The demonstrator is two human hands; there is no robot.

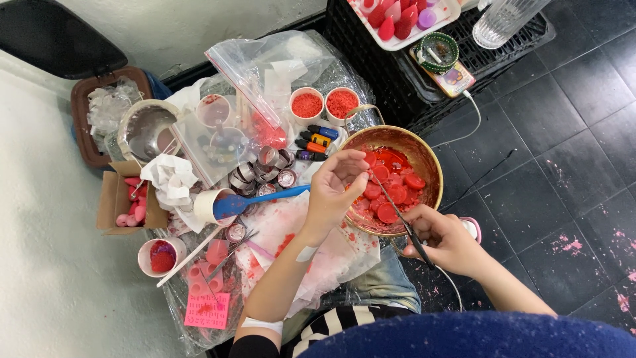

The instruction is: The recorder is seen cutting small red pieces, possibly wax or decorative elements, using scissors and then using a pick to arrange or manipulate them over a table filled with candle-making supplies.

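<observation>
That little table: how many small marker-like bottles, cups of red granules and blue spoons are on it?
Small marker-like bottles: 4
White cups of red granules: 2
Blue spoon: 1
Total: 7

The bowl (424, 159) stands right of the cluttered tray (199, 318), with discs (391, 192) lying in it and both hands over its near rim: the left hand (334, 189) on the left, the right hand (447, 238) on the right, gripping scissors (397, 212). Behind the bowl sit two cups (324, 104) side by side, with markers (315, 142) between cups and bowl. A spoon (255, 201) lies left of the left hand, and a crate (397, 79) stands behind and right of the bowl.
</observation>
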